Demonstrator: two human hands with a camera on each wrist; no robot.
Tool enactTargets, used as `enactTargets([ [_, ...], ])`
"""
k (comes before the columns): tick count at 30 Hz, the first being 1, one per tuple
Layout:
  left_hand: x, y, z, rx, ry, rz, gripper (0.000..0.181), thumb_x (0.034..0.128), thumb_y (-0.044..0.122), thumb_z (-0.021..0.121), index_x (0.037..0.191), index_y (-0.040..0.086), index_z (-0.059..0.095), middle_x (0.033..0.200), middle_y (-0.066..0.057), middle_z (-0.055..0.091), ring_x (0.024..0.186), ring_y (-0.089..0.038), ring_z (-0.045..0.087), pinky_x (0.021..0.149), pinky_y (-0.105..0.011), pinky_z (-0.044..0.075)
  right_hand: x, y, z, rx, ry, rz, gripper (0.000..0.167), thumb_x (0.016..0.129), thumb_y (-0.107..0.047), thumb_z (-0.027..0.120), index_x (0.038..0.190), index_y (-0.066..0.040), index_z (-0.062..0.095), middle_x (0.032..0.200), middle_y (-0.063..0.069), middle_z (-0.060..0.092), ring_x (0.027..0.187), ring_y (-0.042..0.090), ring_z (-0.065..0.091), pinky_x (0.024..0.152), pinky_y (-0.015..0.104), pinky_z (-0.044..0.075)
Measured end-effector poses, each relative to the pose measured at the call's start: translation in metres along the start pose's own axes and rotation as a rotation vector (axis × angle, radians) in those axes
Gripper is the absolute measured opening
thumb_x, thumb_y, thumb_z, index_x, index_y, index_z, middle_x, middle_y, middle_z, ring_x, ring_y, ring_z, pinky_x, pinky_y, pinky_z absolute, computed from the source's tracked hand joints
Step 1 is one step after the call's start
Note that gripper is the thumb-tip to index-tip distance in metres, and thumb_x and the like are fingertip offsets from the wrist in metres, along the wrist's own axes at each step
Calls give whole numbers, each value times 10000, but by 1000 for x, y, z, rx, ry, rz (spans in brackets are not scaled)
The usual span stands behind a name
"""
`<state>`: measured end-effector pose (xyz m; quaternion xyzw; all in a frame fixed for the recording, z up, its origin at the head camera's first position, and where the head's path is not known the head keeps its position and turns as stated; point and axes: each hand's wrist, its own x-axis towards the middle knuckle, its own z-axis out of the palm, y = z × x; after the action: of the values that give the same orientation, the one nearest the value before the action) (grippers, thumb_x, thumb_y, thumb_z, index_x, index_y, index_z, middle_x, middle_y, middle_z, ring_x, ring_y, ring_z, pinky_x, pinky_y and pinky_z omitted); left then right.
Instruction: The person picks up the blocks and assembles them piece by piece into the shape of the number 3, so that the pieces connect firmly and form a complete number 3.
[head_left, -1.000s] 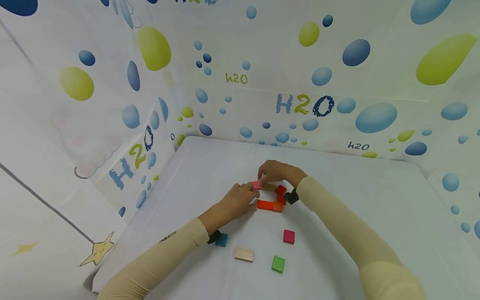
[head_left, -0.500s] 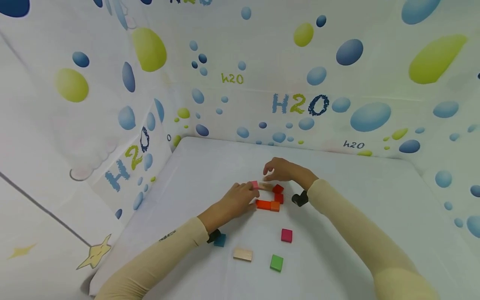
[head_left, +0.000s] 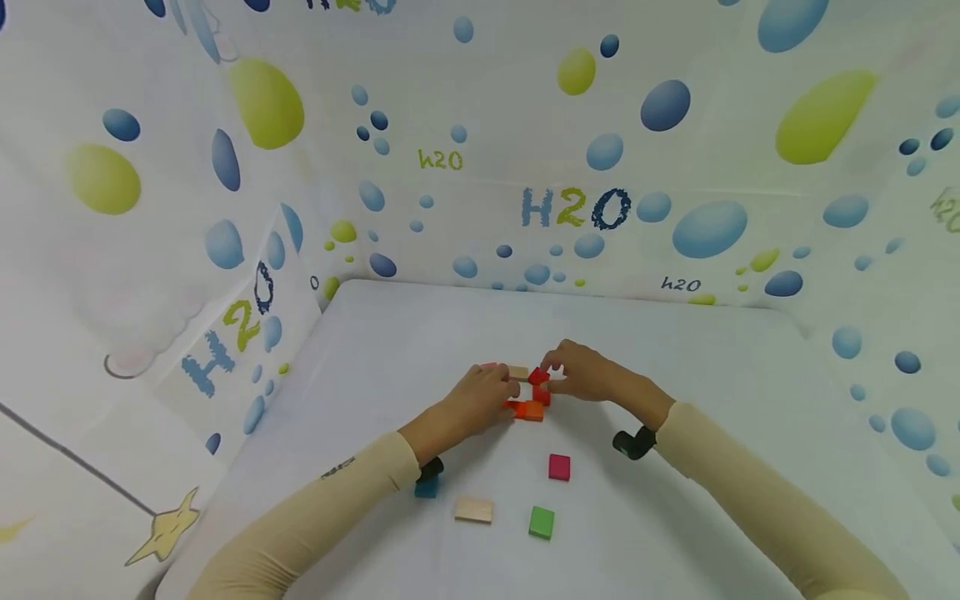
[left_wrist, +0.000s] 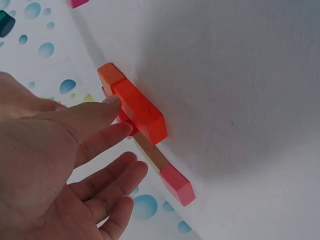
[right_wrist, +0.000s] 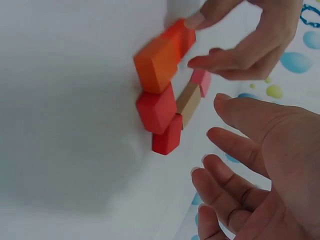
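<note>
Small blocks lie in a partial ring in front of both hands. My left hand (head_left: 468, 404) is at the ring's left side, its thumb against a long orange-red block (left_wrist: 145, 115) and its other fingers loosely bent. An orange block (right_wrist: 155, 65) adjoins that one. Two red blocks (right_wrist: 159, 107) form the right corner, followed by a wooden block (right_wrist: 188, 104) and a pink block (left_wrist: 177, 186) along the back. My right hand (head_left: 585, 372) hovers beside the red blocks with fingers spread and nothing held; in the right wrist view its fingertips are apart from them.
Nearer on the white table (head_left: 645, 533) lie a crimson block (head_left: 559, 467), a green block (head_left: 542, 522) and a plain wooden block (head_left: 474, 510). A blue block (head_left: 426, 487) sits partly behind the left wrist. Patterned sheets hang behind and at the left.
My right hand has left the wooden block at the back and come round to the right of the red blocks. My left hand has shifted slightly right over the ring. The head view has turned right.
</note>
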<state>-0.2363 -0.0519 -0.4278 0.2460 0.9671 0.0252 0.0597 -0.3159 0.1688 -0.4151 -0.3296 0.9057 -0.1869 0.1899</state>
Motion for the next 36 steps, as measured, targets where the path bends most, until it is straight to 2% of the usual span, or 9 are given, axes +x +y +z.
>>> enactTargets([
  [5, 3, 2, 2, 27, -8, 6, 304, 969, 330, 788, 1230, 180, 751, 1204, -44, 659, 1162, -192, 596, 1075, -425, 485, -32, -3, 12, -21, 22, 40, 328, 965, -279, 788, 1264, -162, 725, 1168, 67, 634, 1042, 233, 640, 830, 333, 604],
  [10, 2, 3, 0, 49, -8, 4, 301, 972, 333, 782, 1227, 177, 746, 1195, -43, 658, 1163, -192, 599, 1088, -427, 481, -62, -11, 27, 7, -4, 62, 313, 935, -336, 817, 1201, -192, 740, 1140, 21, 634, 1003, 194, 635, 819, 337, 599],
  [16, 2, 3, 0, 49, -7, 8, 300, 980, 327, 773, 1235, 172, 744, 1201, -47, 658, 1174, -198, 597, 1104, -436, 476, -86, -19, 44, 37, -8, 77, 297, 900, -344, 845, 1162, -244, 745, 1130, -20, 634, 985, 170, 613, 819, 354, 567],
  [20, 3, 3, 0, 55, -6, 18, 299, 982, 332, 770, 1230, 168, 743, 1191, -46, 658, 1164, -196, 600, 1101, -437, 481, -95, -21, 51, -2, 7, 66, 303, 885, -340, 852, 1156, -265, 737, 1094, -53, 628, 967, 148, 593, 797, 340, 555],
  [24, 1, 3, -2, 56, 0, 18, 303, 976, 325, 777, 1228, 158, 749, 1171, -45, 664, 1154, -195, 601, 1089, -436, 490, -101, -24, 54, -11, 25, 44, 317, 880, -323, 858, 1157, -229, 737, 1068, -47, 623, 951, 153, 585, 788, 354, 543],
  [31, 0, 3, -3, 61, 4, 19, 277, 967, 319, 787, 1189, 156, 757, 1162, -49, 665, 1157, -203, 605, 1075, -435, 499, -104, -21, 63, -68, 43, 18, 319, 881, -330, 863, 1155, -225, 738, 1059, -57, 625, 950, 123, 585, 809, 351, 542],
  [36, 2, 2, 0, 83, -5, 16, 284, 971, 336, 781, 1196, 165, 748, 1165, -42, 658, 1169, -198, 597, 1084, -430, 492, -105, -21, 66, -69, 64, 11, 307, 877, -303, 864, 1143, -219, 736, 1061, -43, 638, 939, 117, 597, 808, 341, 566],
])
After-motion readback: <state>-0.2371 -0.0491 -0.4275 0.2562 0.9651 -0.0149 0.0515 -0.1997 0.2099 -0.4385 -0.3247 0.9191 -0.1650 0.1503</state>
